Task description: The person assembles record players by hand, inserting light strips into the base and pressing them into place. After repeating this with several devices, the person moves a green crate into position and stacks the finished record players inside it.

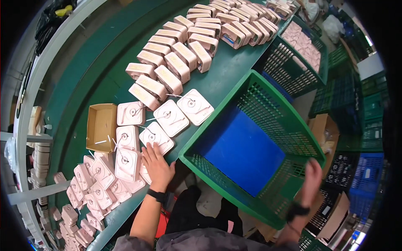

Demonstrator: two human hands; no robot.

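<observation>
My left hand (157, 167) lies with fingers stretched out on a pale pink square piece (156, 137) bearing a record-player-like disc and arm and a thin cord. Similar pink pieces (171, 118) lie flat around it, and a jumbled pile (102, 184) of them sits to the left. My right hand (310, 180) is at the right rim of a large green plastic crate (289, 111); motion smears its fingers, so I cannot make out whether it grips the rim. A blue panel (243, 150) covers the crate's bottom.
Rows of pink housings (176, 67) stand along the green curved table (234, 69). A small cardboard box (101, 125) with white sticks sits left. Behind the crate, another green crate (322, 62) holds pink parts. Stacked crates (370, 175) and an open carton (324, 134) line the right side.
</observation>
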